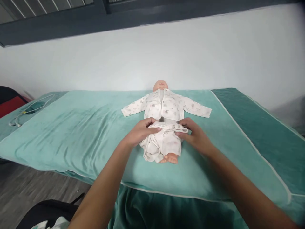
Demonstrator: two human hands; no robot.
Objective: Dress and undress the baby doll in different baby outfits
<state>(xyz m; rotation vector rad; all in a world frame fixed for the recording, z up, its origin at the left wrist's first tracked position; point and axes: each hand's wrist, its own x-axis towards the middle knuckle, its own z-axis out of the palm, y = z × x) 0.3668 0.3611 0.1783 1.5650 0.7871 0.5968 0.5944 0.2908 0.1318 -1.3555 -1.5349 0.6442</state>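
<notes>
A baby doll (160, 85) lies on its back on a teal blanket (78, 127), head toward the wall. It wears a white printed jacket (166, 106) with the sleeves spread out, and white printed trousers (164, 143) bunched at the legs, with bare feet showing at the bottom. My left hand (140, 131) grips the trousers' waistband at the doll's left-of-picture hip, fingers curled on the cloth. My right hand (194, 133) pinches the same waistband on the other side.
The blanket covers a darker green bed (262, 127) that stands against a white wall. A white cable (28, 111) lies at the bed's far left. Grey wooden floor (21, 187) and a dark object with white cloth (47, 216) sit at the lower left.
</notes>
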